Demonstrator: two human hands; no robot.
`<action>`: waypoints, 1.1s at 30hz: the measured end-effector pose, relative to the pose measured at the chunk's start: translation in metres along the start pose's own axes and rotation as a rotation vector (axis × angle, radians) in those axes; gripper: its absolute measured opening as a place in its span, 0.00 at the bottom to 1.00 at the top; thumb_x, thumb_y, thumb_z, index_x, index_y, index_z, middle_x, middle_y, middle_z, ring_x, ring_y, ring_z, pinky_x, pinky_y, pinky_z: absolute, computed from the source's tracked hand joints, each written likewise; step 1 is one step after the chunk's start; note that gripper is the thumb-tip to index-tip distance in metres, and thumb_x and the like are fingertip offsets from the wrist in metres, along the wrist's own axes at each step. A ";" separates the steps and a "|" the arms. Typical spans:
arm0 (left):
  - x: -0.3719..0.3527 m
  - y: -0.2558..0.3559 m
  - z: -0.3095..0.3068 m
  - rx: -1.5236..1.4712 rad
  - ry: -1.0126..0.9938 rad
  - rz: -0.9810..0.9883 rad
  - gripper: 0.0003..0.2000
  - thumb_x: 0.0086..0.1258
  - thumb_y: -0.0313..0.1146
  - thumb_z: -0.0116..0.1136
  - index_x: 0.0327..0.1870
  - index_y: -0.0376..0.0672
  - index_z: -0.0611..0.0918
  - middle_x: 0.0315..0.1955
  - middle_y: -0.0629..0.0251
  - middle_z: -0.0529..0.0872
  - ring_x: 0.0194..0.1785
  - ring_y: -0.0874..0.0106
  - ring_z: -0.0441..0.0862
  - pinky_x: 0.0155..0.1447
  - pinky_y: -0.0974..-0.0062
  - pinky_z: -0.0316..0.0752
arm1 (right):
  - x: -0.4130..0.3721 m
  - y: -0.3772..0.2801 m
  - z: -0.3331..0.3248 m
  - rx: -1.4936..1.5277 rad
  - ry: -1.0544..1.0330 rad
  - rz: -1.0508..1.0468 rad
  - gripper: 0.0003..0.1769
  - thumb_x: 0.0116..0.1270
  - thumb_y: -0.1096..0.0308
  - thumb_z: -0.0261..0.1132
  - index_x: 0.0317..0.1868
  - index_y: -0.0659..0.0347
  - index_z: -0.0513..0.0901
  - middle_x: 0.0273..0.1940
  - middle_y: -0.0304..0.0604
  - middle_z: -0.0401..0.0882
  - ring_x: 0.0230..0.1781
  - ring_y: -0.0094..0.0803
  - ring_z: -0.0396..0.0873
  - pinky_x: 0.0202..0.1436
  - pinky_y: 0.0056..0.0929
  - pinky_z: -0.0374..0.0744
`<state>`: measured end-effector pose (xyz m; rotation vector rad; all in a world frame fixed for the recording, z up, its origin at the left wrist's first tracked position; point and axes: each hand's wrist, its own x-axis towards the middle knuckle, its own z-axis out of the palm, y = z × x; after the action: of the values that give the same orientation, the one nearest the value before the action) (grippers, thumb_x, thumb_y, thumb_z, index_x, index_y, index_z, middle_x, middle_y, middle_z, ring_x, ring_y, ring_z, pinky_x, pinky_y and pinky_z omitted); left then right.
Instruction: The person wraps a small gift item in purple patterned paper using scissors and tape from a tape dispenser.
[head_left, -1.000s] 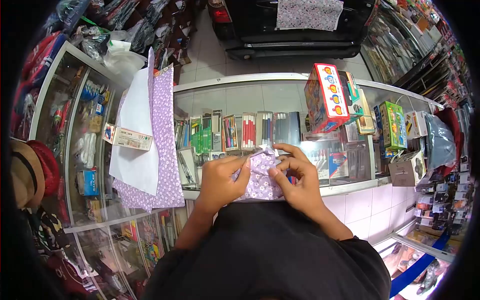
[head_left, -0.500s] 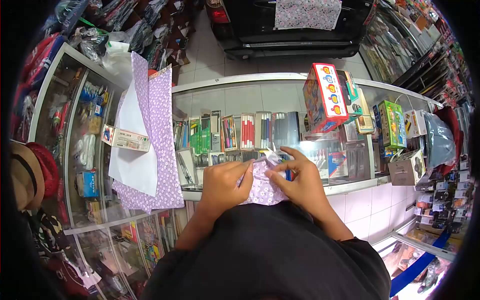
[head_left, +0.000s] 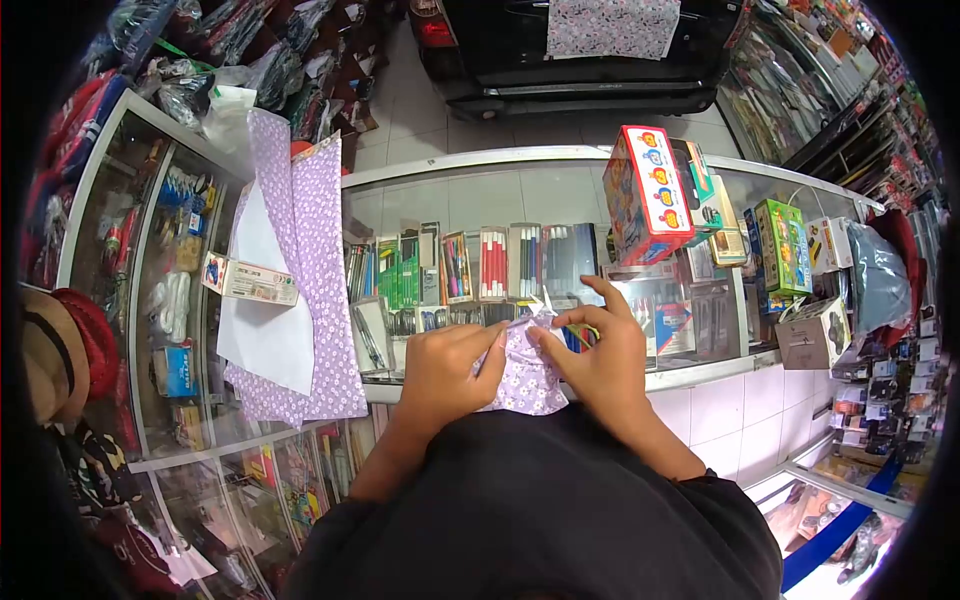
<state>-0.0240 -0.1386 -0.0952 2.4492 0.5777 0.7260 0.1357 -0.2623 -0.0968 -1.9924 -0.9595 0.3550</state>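
In front of my chest, a small piece of lilac wrapping paper with white flowers [head_left: 527, 387] is folded or crumpled between my hands. My left hand [head_left: 447, 372] is closed on its left edge, thumb pressed against the fingers. With thumb and bent fingers, my right hand [head_left: 608, 352] pinches its upper right part, while one finger sticks up and away. White pointed tips [head_left: 543, 302] stand out at the paper's top. Whether anything is inside the paper cannot be seen.
Below my hands is a glass display counter [head_left: 440, 180] with pens inside. To the left lie larger floral sheets [head_left: 335, 350] under a small box [head_left: 250, 281]. A red toy box [head_left: 650, 195] and other boxes stand right. A black car [head_left: 590, 75] is beyond.
My right hand has shifted slightly, with its upper finger lifted higher. The pinched paper's top has turned a little. My left hand stays almost still.
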 end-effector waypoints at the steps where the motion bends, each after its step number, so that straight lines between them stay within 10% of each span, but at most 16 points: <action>1: 0.000 -0.001 0.000 -0.002 0.007 -0.001 0.07 0.66 0.28 0.65 0.39 0.37 0.91 0.21 0.57 0.85 0.25 0.59 0.84 0.29 0.63 0.77 | 0.000 0.000 0.000 -0.013 -0.023 0.019 0.16 0.55 0.55 0.83 0.33 0.58 0.92 0.64 0.54 0.81 0.53 0.52 0.87 0.53 0.41 0.84; 12: 0.000 0.003 -0.001 0.009 -0.001 -0.023 0.06 0.65 0.28 0.65 0.37 0.37 0.91 0.25 0.56 0.87 0.27 0.58 0.86 0.31 0.64 0.79 | 0.003 -0.002 0.004 0.110 -0.006 0.012 0.10 0.59 0.65 0.80 0.36 0.63 0.93 0.62 0.53 0.83 0.47 0.48 0.88 0.50 0.38 0.84; 18: 0.002 0.003 -0.006 -0.087 -0.017 0.007 0.04 0.63 0.24 0.66 0.34 0.33 0.89 0.22 0.54 0.85 0.24 0.57 0.84 0.29 0.65 0.76 | 0.007 0.004 0.004 0.345 -0.048 -0.101 0.06 0.64 0.71 0.77 0.39 0.63 0.90 0.59 0.51 0.83 0.36 0.26 0.82 0.31 0.23 0.74; 22: 0.002 0.001 -0.009 -0.044 -0.073 0.002 0.04 0.63 0.25 0.66 0.33 0.34 0.88 0.21 0.54 0.84 0.23 0.57 0.83 0.29 0.65 0.75 | 0.009 0.008 -0.001 0.412 -0.173 -0.081 0.04 0.69 0.75 0.71 0.41 0.67 0.90 0.53 0.48 0.87 0.36 0.26 0.83 0.29 0.22 0.74; 27: 0.001 -0.003 -0.013 -0.094 -0.111 -0.031 0.06 0.65 0.28 0.65 0.38 0.39 0.91 0.24 0.58 0.87 0.26 0.57 0.85 0.30 0.64 0.78 | 0.020 0.006 -0.026 0.244 -0.305 -0.312 0.08 0.60 0.77 0.73 0.41 0.66 0.88 0.50 0.50 0.86 0.49 0.49 0.86 0.53 0.39 0.83; 33: 0.001 -0.011 -0.012 -0.208 -0.146 0.000 0.07 0.66 0.27 0.64 0.41 0.38 0.91 0.23 0.57 0.85 0.24 0.58 0.84 0.29 0.65 0.77 | 0.027 0.001 -0.028 -0.031 -0.237 -0.634 0.17 0.53 0.74 0.76 0.44 0.55 0.86 0.52 0.43 0.85 0.49 0.42 0.85 0.44 0.37 0.84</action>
<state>-0.0334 -0.1249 -0.0924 2.2855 0.4239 0.5701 0.1701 -0.2586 -0.0791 -1.5829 -1.6846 0.2179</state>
